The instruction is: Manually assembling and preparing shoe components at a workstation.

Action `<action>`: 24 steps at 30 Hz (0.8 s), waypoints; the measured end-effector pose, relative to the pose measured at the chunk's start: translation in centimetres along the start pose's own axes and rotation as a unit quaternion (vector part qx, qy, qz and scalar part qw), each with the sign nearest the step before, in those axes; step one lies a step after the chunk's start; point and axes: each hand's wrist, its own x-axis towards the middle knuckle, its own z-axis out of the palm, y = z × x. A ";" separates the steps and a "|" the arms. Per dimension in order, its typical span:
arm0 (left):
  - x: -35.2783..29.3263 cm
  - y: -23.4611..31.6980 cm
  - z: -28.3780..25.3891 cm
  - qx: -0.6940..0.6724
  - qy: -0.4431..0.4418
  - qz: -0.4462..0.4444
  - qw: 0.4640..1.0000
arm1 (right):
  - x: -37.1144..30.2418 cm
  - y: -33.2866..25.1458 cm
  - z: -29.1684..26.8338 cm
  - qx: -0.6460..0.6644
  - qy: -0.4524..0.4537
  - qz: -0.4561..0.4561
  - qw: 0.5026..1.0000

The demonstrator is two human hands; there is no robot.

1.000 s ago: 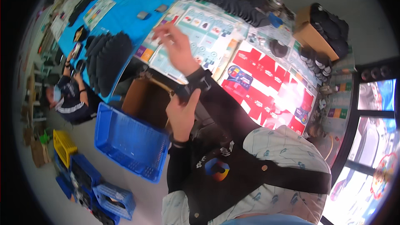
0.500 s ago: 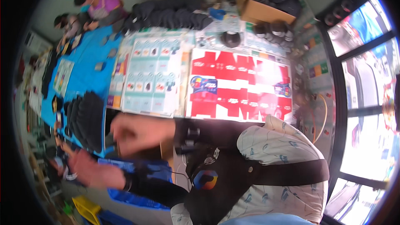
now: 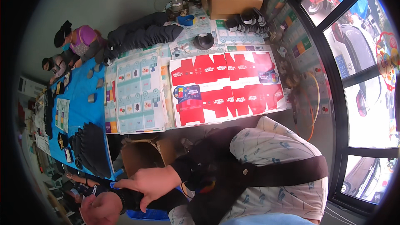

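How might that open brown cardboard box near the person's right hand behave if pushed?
The open brown cardboard box would probably slide rather than roll, given its flat panels. It is likely light for its size because its cardboard looks thin, though the shadowed inside may hide contents. With no closed top bracing it, its walls may flex when pushed.

Right hand point(image 3: 156, 182): off the printed sheets point(image 3: 139, 91), now laid over the left sleeve point(image 3: 164, 202) near the wrist, thumb spread from forefinger.
Left hand point(image 3: 100, 209): away from the right cuff point(image 3: 182, 169), now out at the lower left.
Blue crate point(image 3: 148, 214): mostly hidden behind the arms now.
Co-worker in purple point(image 3: 85, 36): now in view.
Yellow crate: out of view.
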 end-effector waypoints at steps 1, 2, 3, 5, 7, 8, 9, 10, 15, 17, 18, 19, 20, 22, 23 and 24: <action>0.2 1.1 -0.1 -0.018 -0.033 0.035 0.999 | -0.3 -0.7 0.1 -0.026 -0.023 0.017 0.999; 0.3 2.3 0.3 -0.041 -0.066 0.069 0.995 | -0.6 -1.4 -0.3 -0.054 -0.040 0.034 0.997; -0.3 2.4 -0.6 -0.102 -0.085 0.024 0.991 | -0.6 -1.7 -1.1 -0.041 -0.095 0.051 0.993; -1.6 1.3 -1.2 -0.136 -0.070 -0.017 0.988 | -0.5 1.6 -2.1 -0.046 -0.030 -0.068 0.996; -3.3 -0.2 -2.9 -0.167 -0.130 -0.113 0.971 | -0.7 5.0 -4.3 -0.016 0.085 -0.096 0.992; -4.2 -0.3 -3.9 -0.161 -0.201 -0.171 0.951 | -1.0 6.3 -6.4 0.028 0.144 0.000 0.989; -5.8 0.0 -4.9 -0.202 -0.240 -0.328 0.891 | -1.1 8.0 -8.5 0.080 0.205 0.085 0.972; -7.9 -1.1 -5.7 -0.203 -0.302 -0.326 0.872 | -1.5 9.4 -11.4 0.046 0.263 0.151 0.952; -17.8 1.4 -4.2 -0.238 -0.456 -0.615 0.597 | -9.9 16.8 -24.1 0.157 0.513 0.304 0.788; -18.5 -0.9 -6.0 -0.238 -0.463 -0.659 0.543 | -11.0 18.5 -26.2 0.168 0.546 0.302 0.763; -19.5 -1.3 -6.0 -0.246 -0.472 -0.681 0.503 | -12.5 19.0 -28.2 0.178 0.586 0.288 0.736; -20.4 -1.3 -5.9 -0.237 -0.485 -0.693 0.478 | -14.1 19.4 -30.4 0.153 0.621 0.303 0.707; -21.3 -1.2 -5.9 -0.240 -0.491 -0.692 0.472 | -15.5 19.8 -32.5 0.131 0.652 0.320 0.675; -21.8 -1.0 -5.6 -0.234 -0.486 -0.714 0.446 | -18.0 21.1 -37.6 0.111 0.700 0.337 0.620; -23.1 -0.7 -5.6 -0.231 -0.482 -0.730 0.426 | -20.1 21.7 -40.3 0.083 0.725 0.345 0.590; -23.2 -0.6 -5.5 -0.230 -0.487 -0.728 0.425 | -21.0 22.7 -42.5 0.060 0.742 0.355 0.566</action>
